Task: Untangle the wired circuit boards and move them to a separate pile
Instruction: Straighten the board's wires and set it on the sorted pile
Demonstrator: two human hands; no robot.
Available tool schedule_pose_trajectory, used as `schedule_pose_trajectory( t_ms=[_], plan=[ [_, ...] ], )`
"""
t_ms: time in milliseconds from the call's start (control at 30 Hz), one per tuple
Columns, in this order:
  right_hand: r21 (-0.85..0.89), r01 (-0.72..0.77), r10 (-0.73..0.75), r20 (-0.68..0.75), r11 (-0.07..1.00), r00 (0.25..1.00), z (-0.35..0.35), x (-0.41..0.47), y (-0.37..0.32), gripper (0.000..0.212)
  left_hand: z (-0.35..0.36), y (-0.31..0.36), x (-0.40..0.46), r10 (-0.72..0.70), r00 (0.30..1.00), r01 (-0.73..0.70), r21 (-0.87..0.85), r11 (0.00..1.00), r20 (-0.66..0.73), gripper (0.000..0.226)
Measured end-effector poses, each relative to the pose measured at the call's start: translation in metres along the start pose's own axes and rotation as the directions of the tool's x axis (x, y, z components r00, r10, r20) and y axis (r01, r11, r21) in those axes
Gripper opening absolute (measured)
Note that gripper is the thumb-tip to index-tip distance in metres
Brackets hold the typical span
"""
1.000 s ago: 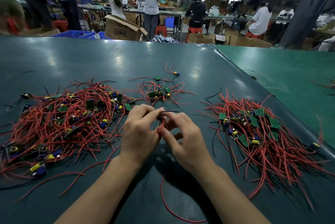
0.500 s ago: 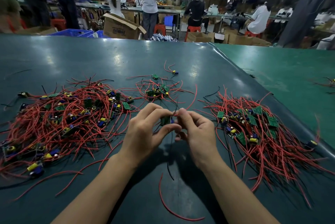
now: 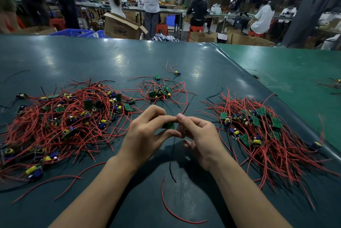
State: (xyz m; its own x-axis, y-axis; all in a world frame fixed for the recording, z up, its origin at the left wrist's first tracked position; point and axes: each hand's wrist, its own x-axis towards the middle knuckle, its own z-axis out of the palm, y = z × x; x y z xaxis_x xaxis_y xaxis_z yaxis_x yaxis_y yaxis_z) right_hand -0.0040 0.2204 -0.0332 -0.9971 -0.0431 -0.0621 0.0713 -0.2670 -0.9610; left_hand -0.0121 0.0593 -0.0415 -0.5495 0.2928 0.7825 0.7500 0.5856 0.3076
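A small green circuit board (image 3: 168, 125) is held above the table between both hands. My left hand (image 3: 145, 135) pinches its left end between thumb and forefinger. My right hand (image 3: 200, 135) pinches its right end. A red wire (image 3: 185, 104) rises from the board and a black wire (image 3: 172, 161) hangs down from it. A large tangled pile of boards with red wires (image 3: 60, 122) lies to the left. A second pile (image 3: 262, 135) lies to the right. A small cluster (image 3: 160, 93) sits just beyond my hands.
The dark green table (image 3: 110, 58) meets a brighter green table (image 3: 295, 69) at the right. A loose red wire (image 3: 171, 211) lies near the front edge. A lone board (image 3: 157, 77) and a lone capacitor (image 3: 177, 73) lie further back. People work at benches beyond.
My hands have lifted the board slightly away from me and spread apart a little. Its black wire now hangs free below, and the red wire has swung up.
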Motion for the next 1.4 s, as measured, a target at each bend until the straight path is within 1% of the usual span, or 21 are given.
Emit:
schedule_pose_trajectory(
  t_ms=[67, 200, 433, 467, 500, 533, 567, 600, 633, 767, 867, 967, 1000, 1033, 1100, 1133, 1167, 1200, 1267, 1333, 1400],
  plan=[
    [-0.018, -0.006, 0.006, -0.002, 1.0, 1.0, 0.001, 0.0, 0.002, 0.014, 0.0, -0.001, 0.0, -0.005, 1.0, 0.005, -0.005, 1.0, 0.011, 0.039],
    [-0.008, 0.073, -0.073, -0.164, 0.997, 0.984, 0.002, 0.005, 0.001, 0.013, 0.001, -0.001, 0.0, -0.031, 0.999, 0.031, -0.012, 0.999, 0.01, 0.038],
    [0.212, 0.259, -0.123, -0.499, 0.942, 0.858, -0.018, 0.016, -0.01, 0.022, 0.0, -0.003, 0.0, -0.063, 0.998, 0.063, -0.023, 0.998, -0.014, 0.037],
    [0.14, 0.318, -0.187, -0.567, 0.938, 0.802, -0.018, 0.016, -0.009, 0.023, 0.0, -0.002, 0.001, -0.062, 0.998, 0.062, -0.02, 0.998, -0.012, 0.037],
    [-0.054, 0.378, -0.326, -0.627, 0.924, 0.708, -0.019, 0.016, -0.008, 0.023, 0.0, -0.001, 0.001, -0.062, 0.998, 0.061, -0.016, 0.998, -0.012, 0.036],
    [-0.322, 0.417, -0.522, -0.622, 0.85, 0.583, -0.019, 0.015, -0.005, 0.021, 0.001, 0.0, 0.001, -0.06, 0.998, 0.06, -0.011, 0.998, -0.014, 0.036],
    [-0.538, 0.436, -0.692, -0.544, 0.721, 0.474, -0.018, 0.014, -0.003, 0.017, 0.001, 0.001, 0.0, -0.056, 0.998, 0.056, -0.007, 0.998, -0.019, 0.036],
    [-0.646, 0.456, -0.789, -0.46, 0.612, 0.407, -0.018, 0.013, -0.002, 0.011, 0.001, 0.002, -0.001, -0.047, 0.999, 0.047, -0.006, 0.999, -0.024, 0.037],
    [-0.67, 0.472, -0.817, -0.426, 0.573, 0.388, -0.017, 0.013, 0.0, 0.006, 0.001, 0.002, -0.002, -0.038, 0.999, 0.038, -0.009, 0.999, -0.024, 0.037],
    [-0.566, 0.489, -0.747, -0.482, 0.664, 0.458, -0.018, 0.014, 0.002, 0.004, -0.001, 0.001, -0.003, -0.033, 0.999, 0.033, -0.054, 0.998, 0.003, 0.038],
    [-0.473, 0.39, -0.609, -0.532, 0.79, 0.588, -0.021, 0.016, 0.003, 0.009, 0.0, 0.002, -0.004, -0.01, 0.999, 0.012, -0.05, 0.999, 0.051, 0.037],
    [-0.183, 0.376, -0.41, -0.564, 0.908, 0.717, -0.022, 0.016, 0.0, 0.014, 0.0, 0.001, -0.005, -0.009, 0.998, 0.01, -0.013, 1.0, 0.06, 0.037],
    [-0.141, 0.401, -0.406, -0.563, 0.905, 0.72, -0.021, 0.015, -0.001, 0.016, -0.001, 0.001, -0.005, -0.016, 0.999, 0.016, 0.005, 1.0, 0.039, 0.037],
    [-0.192, 0.436, -0.463, -0.561, 0.879, 0.686, -0.021, 0.014, 0.0, 0.015, -0.002, 0.001, -0.004, -0.019, 1.0, 0.019, 0.023, 1.0, 0.007, 0.038],
    [-0.456, 0.489, -0.668, -0.485, 0.744, 0.564, -0.02, 0.01, 0.002, 0.009, -0.003, 0.0, -0.004, -0.026, 0.998, 0.029, 0.049, 0.998, -0.062, 0.037],
    [-0.518, 0.5, -0.719, -0.448, 0.694, 0.532, -0.02, 0.009, 0.003, 0.008, -0.004, 0.001, -0.004, -0.037, 0.996, 0.041, 0.054, 0.998, -0.08, 0.038],
    [-0.499, 0.511, -0.713, -0.438, 0.699, 0.548, -0.019, 0.009, 0.003, 0.008, -0.004, 0.001, -0.004, -0.046, 0.995, 0.051, 0.059, 0.997, -0.088, 0.038],
    [-0.415, 0.51, -0.657, -0.438, 0.753, 0.614, -0.019, 0.009, 0.002, 0.009, -0.005, 0.001, -0.004, -0.051, 0.994, 0.057, 0.065, 0.996, -0.098, 0.038],
    [-0.121, 0.423, -0.436, -0.371, 0.898, 0.82, -0.018, 0.008, -0.004, 0.009, -0.006, 0.0, -0.003, -0.058, 0.985, 0.072, 0.082, 0.994, -0.165, 0.037],
    [0.03, 0.175, -0.17, -0.127, 0.984, 0.977, -0.015, 0.006, -0.008, 0.035, -0.01, -0.003, -0.003, -0.055, 0.965, 0.084, 0.104, 0.991, -0.258, 0.035],
    [-0.076, 0.05, -0.037, 0.167, 0.996, 0.985, -0.006, 0.001, -0.002, 0.05, -0.013, -0.005, -0.003, -0.018, 0.97, 0.047, 0.113, 0.992, -0.243, 0.032]
  ],
)
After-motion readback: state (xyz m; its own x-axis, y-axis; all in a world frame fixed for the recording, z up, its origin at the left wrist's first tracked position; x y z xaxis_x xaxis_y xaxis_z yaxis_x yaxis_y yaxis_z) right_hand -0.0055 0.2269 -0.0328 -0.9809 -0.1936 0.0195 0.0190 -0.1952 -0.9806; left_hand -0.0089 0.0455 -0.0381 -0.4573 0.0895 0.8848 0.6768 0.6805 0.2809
